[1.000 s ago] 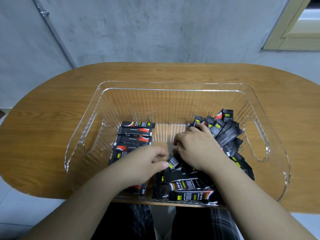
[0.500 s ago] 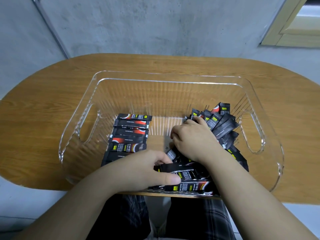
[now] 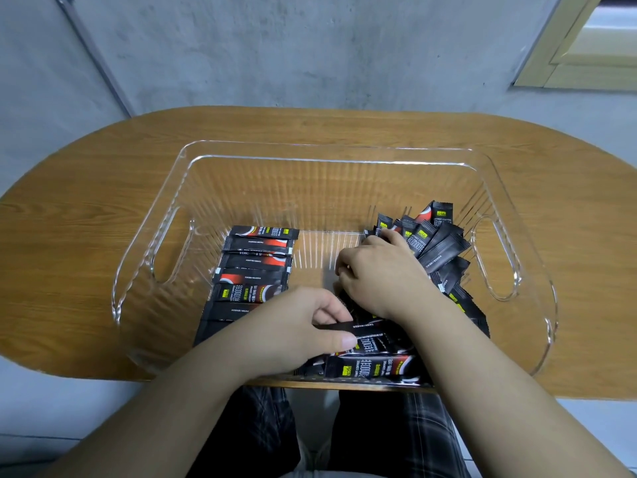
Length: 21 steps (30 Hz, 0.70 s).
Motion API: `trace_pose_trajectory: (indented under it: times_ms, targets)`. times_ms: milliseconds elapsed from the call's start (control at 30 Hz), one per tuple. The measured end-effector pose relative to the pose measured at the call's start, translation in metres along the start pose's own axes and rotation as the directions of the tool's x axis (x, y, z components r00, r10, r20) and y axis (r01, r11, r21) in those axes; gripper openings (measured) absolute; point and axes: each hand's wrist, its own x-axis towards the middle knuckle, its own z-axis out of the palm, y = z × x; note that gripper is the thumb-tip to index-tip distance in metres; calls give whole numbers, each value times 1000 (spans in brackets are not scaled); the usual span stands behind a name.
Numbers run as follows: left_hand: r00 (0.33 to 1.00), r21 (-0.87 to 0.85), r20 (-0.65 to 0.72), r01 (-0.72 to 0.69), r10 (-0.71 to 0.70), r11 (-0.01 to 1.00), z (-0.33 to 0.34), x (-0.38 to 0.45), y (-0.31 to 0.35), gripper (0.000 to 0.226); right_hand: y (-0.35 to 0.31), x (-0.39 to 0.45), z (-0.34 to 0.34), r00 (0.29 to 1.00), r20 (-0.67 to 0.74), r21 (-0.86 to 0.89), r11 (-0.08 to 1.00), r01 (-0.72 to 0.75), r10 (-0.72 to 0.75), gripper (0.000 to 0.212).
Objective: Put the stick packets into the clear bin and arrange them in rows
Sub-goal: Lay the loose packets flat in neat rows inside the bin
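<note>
One packet [image 3: 348, 327] lies crosswise in left hand [image 3: 293, 334].

Count, from standing beside the counter [image 3: 103, 208]: one. Clear bin [image 3: 324, 157]: one, with two handle cut-outs. Hands in the bin: two, left hand [image 3: 293, 334] and right hand [image 3: 379, 274]. Stick packets in the left row [image 3: 256, 267]: seven visible. Loose heap of packets [image 3: 437, 243] at right: overlapping, at least a dozen; exact count not readable.
</note>
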Motion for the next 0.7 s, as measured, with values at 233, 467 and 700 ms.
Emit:
trace_pose_trajectory:
  times_ms: [233,467,700]
  targets:
    - [995,-44,-101,-11,7,999,7,2,2,12,1,1,0,1000,15,-1,1000,6,-6,33]
    - [982,-121,-186,8,-31,993,0,-2,-7,17,2,0,-2,999,28,16,999,33,-34,35]
    - [977,-138,-211,2,-31,990,-11,-6,-18,23,3,-2,-4,995,75,16,998,62,-63,40]
